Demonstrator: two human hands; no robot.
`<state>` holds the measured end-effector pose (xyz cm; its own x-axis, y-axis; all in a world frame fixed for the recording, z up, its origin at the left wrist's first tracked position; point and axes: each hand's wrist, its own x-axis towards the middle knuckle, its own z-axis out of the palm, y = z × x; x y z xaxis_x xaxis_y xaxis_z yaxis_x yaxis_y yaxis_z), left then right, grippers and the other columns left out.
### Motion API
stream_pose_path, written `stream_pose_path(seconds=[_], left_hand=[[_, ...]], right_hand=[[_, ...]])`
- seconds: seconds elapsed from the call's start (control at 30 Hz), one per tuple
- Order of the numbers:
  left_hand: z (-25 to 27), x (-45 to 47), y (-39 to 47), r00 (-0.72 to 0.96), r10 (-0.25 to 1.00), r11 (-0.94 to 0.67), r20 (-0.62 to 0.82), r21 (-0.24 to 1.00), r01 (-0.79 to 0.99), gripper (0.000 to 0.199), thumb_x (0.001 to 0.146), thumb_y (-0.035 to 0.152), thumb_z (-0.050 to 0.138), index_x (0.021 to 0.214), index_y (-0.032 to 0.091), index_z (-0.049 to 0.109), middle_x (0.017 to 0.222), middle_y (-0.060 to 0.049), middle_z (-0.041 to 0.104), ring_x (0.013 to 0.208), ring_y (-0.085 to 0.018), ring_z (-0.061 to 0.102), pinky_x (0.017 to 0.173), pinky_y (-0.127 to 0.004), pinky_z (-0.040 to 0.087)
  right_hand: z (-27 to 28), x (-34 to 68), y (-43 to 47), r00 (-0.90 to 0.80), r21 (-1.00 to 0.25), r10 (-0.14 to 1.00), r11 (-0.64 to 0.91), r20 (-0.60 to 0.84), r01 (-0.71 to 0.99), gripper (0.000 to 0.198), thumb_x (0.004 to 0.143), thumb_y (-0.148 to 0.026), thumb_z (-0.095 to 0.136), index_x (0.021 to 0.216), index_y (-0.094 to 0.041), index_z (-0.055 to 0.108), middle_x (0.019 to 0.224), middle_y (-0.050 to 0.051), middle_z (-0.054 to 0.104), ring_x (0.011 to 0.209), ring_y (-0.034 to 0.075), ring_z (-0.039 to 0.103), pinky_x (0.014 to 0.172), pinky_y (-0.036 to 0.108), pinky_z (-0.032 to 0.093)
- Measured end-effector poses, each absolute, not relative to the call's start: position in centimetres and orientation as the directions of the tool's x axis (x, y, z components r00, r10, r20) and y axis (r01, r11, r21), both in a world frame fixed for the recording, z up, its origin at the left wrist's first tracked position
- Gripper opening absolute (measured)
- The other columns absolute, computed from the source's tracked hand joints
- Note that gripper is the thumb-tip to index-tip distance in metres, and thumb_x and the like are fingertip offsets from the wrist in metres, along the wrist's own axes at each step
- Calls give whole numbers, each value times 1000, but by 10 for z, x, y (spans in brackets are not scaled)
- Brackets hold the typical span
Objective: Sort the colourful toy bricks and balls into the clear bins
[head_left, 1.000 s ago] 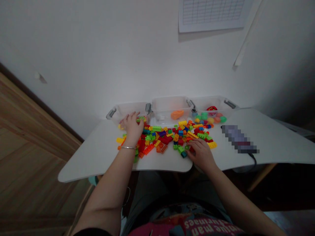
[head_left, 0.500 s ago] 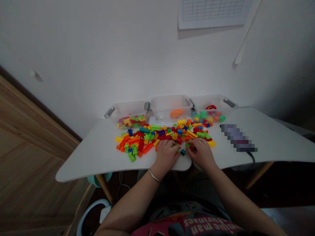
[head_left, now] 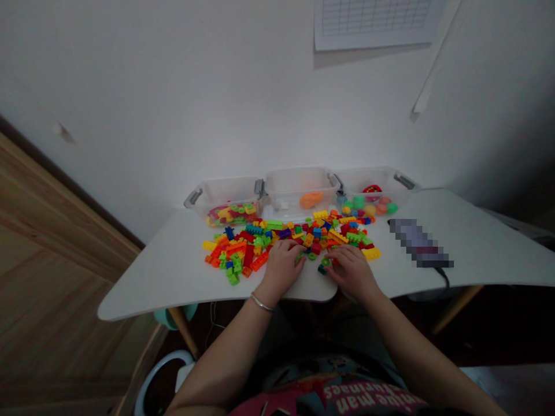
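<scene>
Both my hands are over the near edge of a pile of plastic building bricks (head_left: 249,257) on the white table. My left hand (head_left: 281,268), with a bracelet on its wrist, is curled at the front of the pile. A small green piece (head_left: 298,256) shows between its thumb and fingers, partly hidden. Opposite it, my right hand (head_left: 353,273) pinches a green round piece (head_left: 326,262) at its fingertips. A dark teal brick (head_left: 321,269) lies just below that piece. Between the hands, another green round piece (head_left: 312,256) rests beside a red brick (head_left: 316,248).
Three clear bins stand along the wall: the left bin (head_left: 225,190) holds bricks, the middle bin (head_left: 299,178) an orange item, the right bin (head_left: 368,176) colourful round pieces. A pixelated device (head_left: 418,242) with a cable lies at the right. The table's front edge (head_left: 173,309) is near.
My left hand has shifted left, away from the right hand, widening the gap between them. My right hand's fingertips have come slightly nearer with the green round piece. Another green round piece now shows between the hands.
</scene>
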<state>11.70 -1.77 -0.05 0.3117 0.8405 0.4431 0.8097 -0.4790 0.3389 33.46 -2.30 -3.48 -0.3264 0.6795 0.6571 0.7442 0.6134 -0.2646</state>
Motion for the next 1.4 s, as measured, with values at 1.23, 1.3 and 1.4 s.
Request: stream_pose_path(seconds=[1.23,1.3,1.4], left_hand=[[97,-16,69,-129,753,-151,645,361,920,26,83,9,41,91,18,64,105,-9,59,97,-22,58,91,-35,47],[92,-28,73,-154,768,-90,622,342,935,29,85,13,39,96,17,66,110,-10,60,100,-23,58,94,-36,46],[83,-37,76,-119,810,-51,574,271,961,33,89,21,38,103,14,67,114,-13,62,107,-25,58,100,-40,44]], right_hand=[[-39,333,-19,-368,-267,724,599,584,755,8,83,-18,65,82,-22,58,92,5,69,95,25,59,88,40,48],[-39,333,-18,-370,-260,720,601,587,756,8,83,-18,65,83,-22,58,92,5,68,95,25,59,87,39,48],[-39,333,-18,-360,-260,727,588,585,766,8,82,-18,66,83,-22,59,92,5,68,94,25,59,86,39,48]])
